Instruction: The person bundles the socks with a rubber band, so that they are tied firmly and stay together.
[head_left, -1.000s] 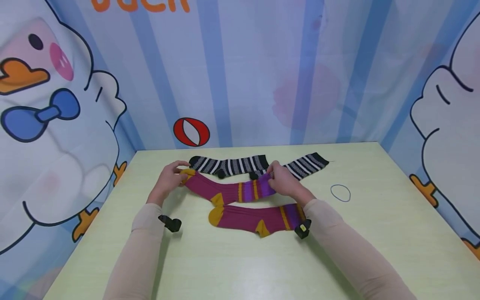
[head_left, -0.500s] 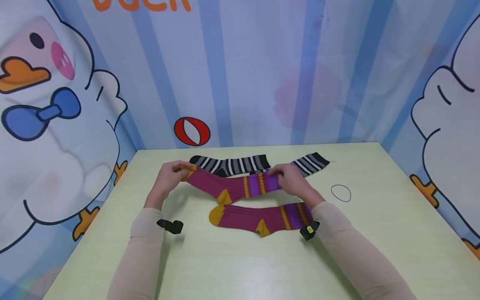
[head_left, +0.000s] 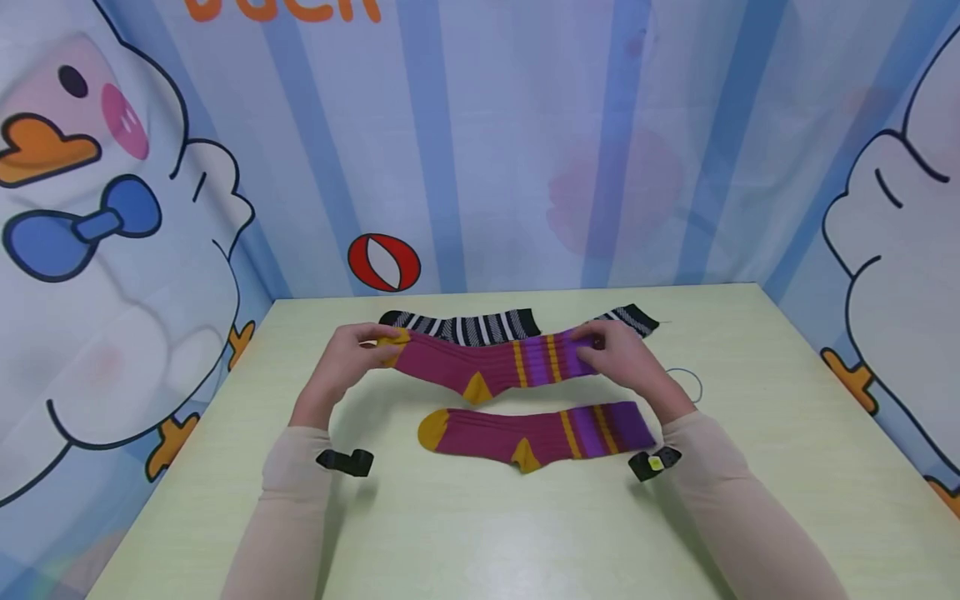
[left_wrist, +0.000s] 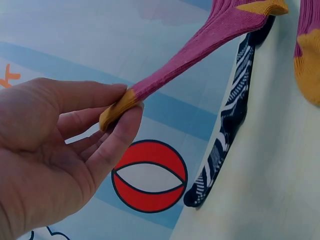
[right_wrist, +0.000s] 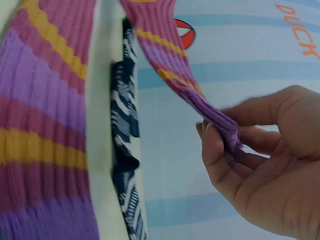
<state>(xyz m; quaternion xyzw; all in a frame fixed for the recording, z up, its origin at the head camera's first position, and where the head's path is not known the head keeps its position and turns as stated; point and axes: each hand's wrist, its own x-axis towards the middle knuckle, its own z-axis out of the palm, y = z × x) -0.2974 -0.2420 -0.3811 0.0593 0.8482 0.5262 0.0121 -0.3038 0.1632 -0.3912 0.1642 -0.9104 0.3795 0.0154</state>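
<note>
- Held sock (head_left: 442, 362): ribbed maroon, mustard toe and heel, purple cuff end with yellow bands; spread lengthwise above the worktop (head_left: 465, 533), toward its back edge.
- Left grip (head_left: 345, 367): thumb and fingers nearly together, pinching the toe.
- Right grip (head_left: 626, 358): likewise, pinching the cuff.
- Matching sock (head_left: 480, 437): flat, nearer the front edge.
- Striped socks (head_left: 483, 327): near the back edge, partly hidden.

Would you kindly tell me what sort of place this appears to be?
Probably a staged recording booth: a pale table walled on three sides by a cartoon-duck backdrop, with small black cameras at the wrists.
</note>
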